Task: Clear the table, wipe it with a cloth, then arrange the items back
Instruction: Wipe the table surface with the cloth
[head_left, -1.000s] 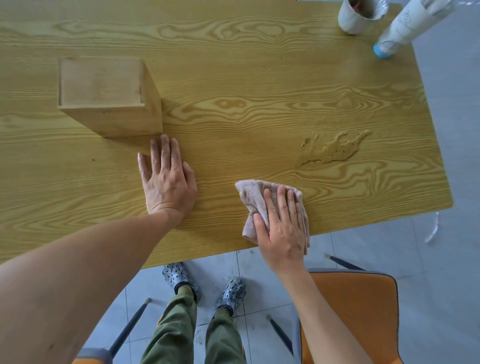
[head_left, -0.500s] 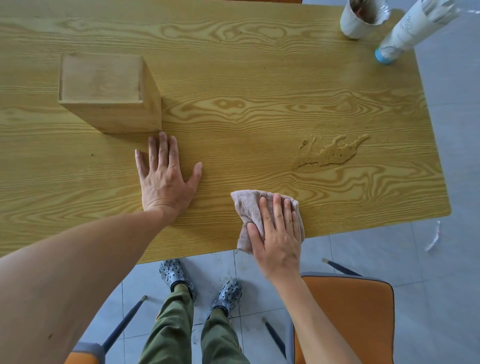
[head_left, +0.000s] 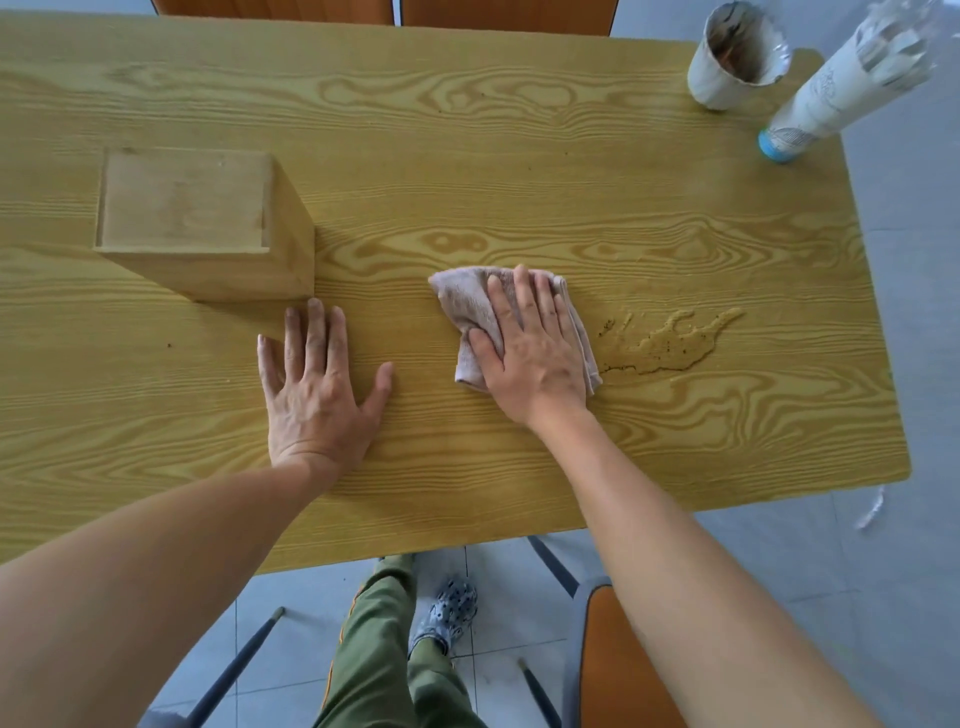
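Table (head_left: 519, 156): yellow wood-grain surface, used here as the landmark for all positions

Right hand (head_left: 535, 358): laid palm-down on the cloth (head_left: 467, 301), near the middle of the table. The grip is flat, with fingers extended and close together, pressing the cloth against the table rather than closing around it. The thumb lies over the near-left edge of the cloth.

Cloth: pinkish-beige, folded, partly covered by the right hand. Its right edge lies just beside the spill (head_left: 670, 340), not visibly touching it.

Spill: irregular brownish wet patch with dark specks, toward the right side of the table.

Left hand (head_left: 317, 384): flat on the bare table left of the cloth, grip wide, fingers spread, holding nothing. The fingertips lie just in front of the wooden box (head_left: 208, 223).

Wooden box: stands on the left half of the table.

Cup (head_left: 732, 57) and bottle (head_left: 841, 88): both at the far right corner of the table, white, close together; the bottle's blue end rests on the table
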